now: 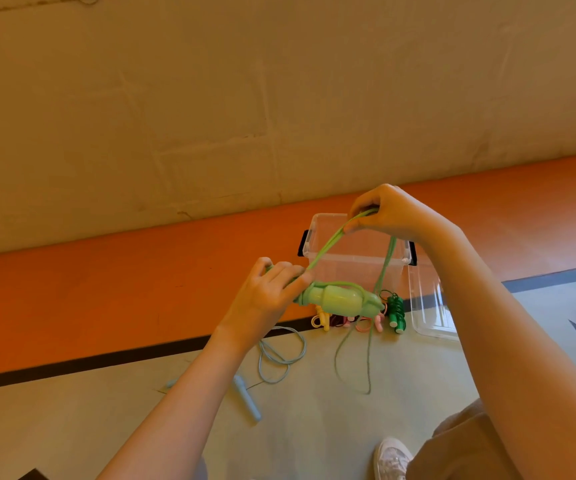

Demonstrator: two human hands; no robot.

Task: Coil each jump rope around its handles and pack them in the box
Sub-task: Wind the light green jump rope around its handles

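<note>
I see nothing inside the clear box (pixel 356 261); left hand (pixel 266 299) grips light-green handles (pixel 338 301), right hand (pixel 383 211) pinches their rope (pixel 328 245) above.

No legible text, label, brand or number appears anywhere; dark painted markings on the floor (pixel 314 393) at right are cut off and unreadable.

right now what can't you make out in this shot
Head view only:
- Light green handles: the ends nearest the left hand are hidden by its fingers.
- Rope inside the right hand: covered by curled fingers.
- Box floor: blocked by the right hand and the handles.
- Small ropes in front of the box: too small and tangled to count.
- Lid: partly behind the right forearm.
</note>
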